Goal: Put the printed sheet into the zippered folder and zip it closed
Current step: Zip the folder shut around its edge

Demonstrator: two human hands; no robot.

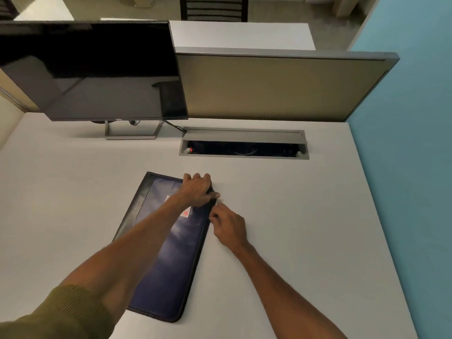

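Note:
A dark blue zippered folder (168, 267) with black edging lies flat on the white desk, long side running away from me. A white sheet with a red mark (186, 213) shows through its translucent cover, partly under my left forearm. My left hand (198, 189) presses down on the folder's far right corner, fingers curled over the edge. My right hand (227, 226) sits just right of the folder's right edge, its fingertips pinched at the zipper line; the zipper pull itself is hidden by the fingers.
A dark monitor (97, 74) on a stand fills the far left. An open cable tray (243, 148) is recessed in the desk (305, 216) behind the folder. A beige partition (276, 86) stands at the back, a blue wall (411, 143) on the right.

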